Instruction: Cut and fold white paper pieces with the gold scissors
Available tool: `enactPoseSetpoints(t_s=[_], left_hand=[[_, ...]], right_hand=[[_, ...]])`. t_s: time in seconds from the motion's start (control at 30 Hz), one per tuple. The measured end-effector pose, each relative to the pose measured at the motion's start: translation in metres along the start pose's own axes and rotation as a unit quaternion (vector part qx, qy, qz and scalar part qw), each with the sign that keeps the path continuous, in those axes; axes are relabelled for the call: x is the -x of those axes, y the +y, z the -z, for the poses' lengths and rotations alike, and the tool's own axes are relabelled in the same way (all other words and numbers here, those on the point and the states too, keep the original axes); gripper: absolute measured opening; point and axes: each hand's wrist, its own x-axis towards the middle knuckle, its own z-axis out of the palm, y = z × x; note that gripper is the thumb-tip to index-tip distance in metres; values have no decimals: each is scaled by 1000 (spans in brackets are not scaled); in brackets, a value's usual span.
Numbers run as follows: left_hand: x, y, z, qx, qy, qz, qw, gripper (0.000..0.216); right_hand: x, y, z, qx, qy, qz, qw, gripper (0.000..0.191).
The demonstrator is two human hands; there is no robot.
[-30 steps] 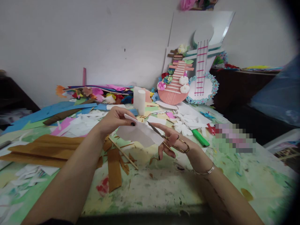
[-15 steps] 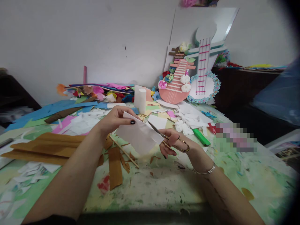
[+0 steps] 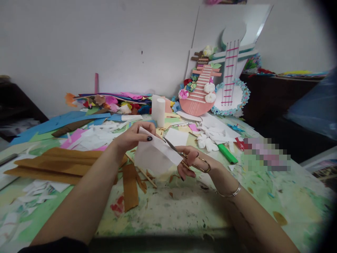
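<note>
Held above the table, a sheet of white paper (image 3: 151, 158) is pinched by my left hand (image 3: 137, 136), its thumb with dark nail polish lying on top. My right hand (image 3: 188, 161) grips a pair of scissors (image 3: 201, 165) by gold-coloured handles, fingers through the loops. The blades point up and left along the upper right edge of the paper, and part of the lower blade is hidden behind the sheet. Below the paper lie a brown paper strip (image 3: 130, 188), a thin wooden stick (image 3: 147, 177) and small brown scraps.
Folded brown paper (image 3: 52, 163) lies to the left, with white paper scraps (image 3: 92, 137) behind it. A white roll (image 3: 160, 112) stands at the back. Paper-decorated instrument models (image 3: 198, 98) lean on the wall. A green roll (image 3: 227, 154) lies right of the scissors.
The scissors and my right hand have shifted slightly left along the paper's edge. The sheet is tilted a little differently in my left hand. The camera view has moved slightly.
</note>
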Motion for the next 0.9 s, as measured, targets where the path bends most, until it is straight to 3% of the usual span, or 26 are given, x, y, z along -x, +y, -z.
enactPoseSetpoints(t_s=[0.23, 0.6, 0.9], left_hand=[[-1, -3, -1, 28, -7, -22, 999, 23], [-3, -4, -2, 49, -43, -36, 997, 30], [-6, -1, -9, -72, 43, 2, 996, 35]], right_hand=[[-1, 3, -4, -3, 30, 0, 1000, 93], [-3, -8, -9, 19, 18, 20, 999, 67], [-3, -6, -7, 46, 33, 40, 998, 56]])
